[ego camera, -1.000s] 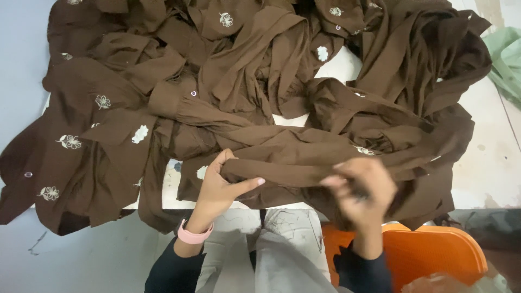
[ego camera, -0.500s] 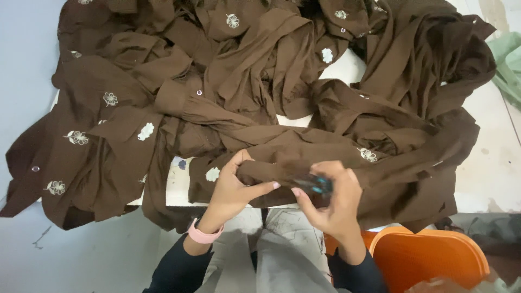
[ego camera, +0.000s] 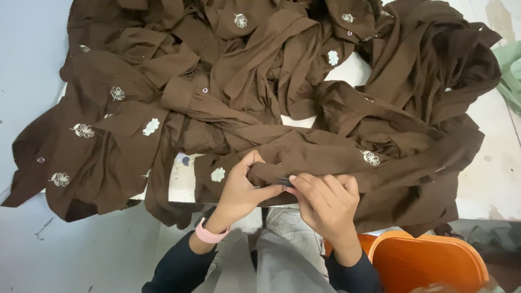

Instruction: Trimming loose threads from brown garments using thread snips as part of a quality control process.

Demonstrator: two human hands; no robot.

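Brown cloth [ego camera: 304, 157] with white flowers; orange basket [ego camera: 434, 260].

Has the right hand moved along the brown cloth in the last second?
Yes. The right hand has shifted left, away from the orange basket, and now meets the left hand.

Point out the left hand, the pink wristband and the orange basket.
left hand [ego camera: 242, 187], head view, back of the hand.
pink wristband [ego camera: 209, 235], head view, outer band.
orange basket [ego camera: 434, 260], head view, its rim top.
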